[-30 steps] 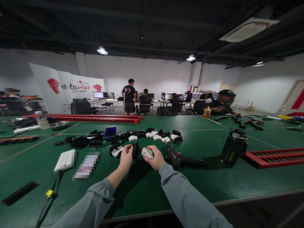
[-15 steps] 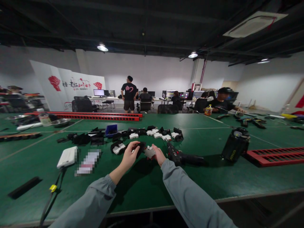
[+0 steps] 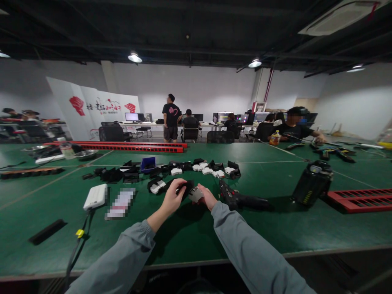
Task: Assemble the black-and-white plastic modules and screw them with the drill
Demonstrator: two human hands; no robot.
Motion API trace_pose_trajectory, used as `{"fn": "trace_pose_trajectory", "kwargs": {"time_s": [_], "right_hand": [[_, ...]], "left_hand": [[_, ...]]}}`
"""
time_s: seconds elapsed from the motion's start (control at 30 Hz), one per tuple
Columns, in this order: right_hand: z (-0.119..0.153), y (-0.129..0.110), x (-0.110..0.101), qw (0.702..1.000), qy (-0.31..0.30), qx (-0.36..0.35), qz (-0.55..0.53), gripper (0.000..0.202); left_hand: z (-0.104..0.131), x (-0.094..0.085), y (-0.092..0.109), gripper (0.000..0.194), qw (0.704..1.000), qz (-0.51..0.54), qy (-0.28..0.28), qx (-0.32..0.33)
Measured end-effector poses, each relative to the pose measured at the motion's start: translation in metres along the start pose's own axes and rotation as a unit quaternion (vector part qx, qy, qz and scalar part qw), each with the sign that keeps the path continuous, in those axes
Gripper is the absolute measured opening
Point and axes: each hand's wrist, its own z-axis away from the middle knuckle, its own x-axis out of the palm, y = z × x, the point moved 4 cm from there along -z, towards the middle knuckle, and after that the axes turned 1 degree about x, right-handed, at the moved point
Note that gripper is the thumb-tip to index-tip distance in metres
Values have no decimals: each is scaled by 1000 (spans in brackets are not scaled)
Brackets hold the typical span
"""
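Head view. Left hand [image 3: 173, 197] pinches a black part [image 3: 188, 187]; right hand [image 3: 209, 198] pinches a white part [image 3: 195, 195] close by, contact between them unclear. Both are above the table [image 3: 190, 243], left of a power tool [image 3: 235, 199].

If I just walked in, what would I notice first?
Probably the hands in the middle: the left hand holds a black part, and the right hand holds a pale part close by it. Then the bright red slotted strips along the far left of the green table, and the big dark jar on the right.
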Motion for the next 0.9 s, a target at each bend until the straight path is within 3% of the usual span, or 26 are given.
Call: {"fn": "trace_pose_trajectory", "kwargs": {"time_s": [0.13, 0.6, 0.77, 0.9], "right_hand": [[3, -1, 2, 1000, -12, -5, -4, 54], [10, -5, 10, 1000, -12, -20, 16, 56], [4, -6, 8, 993, 9, -20, -116, 44], [6, -19, 5, 964, -10, 1, -264, 48]], "left_hand": [[3, 5, 4, 21, 999, 1, -36, 4], [6, 6, 1, 22, 997, -42, -46, 53], [4, 2, -12, 21, 999, -37, 24, 4], [0, -9, -29, 24, 995, -18, 82, -62]]}}
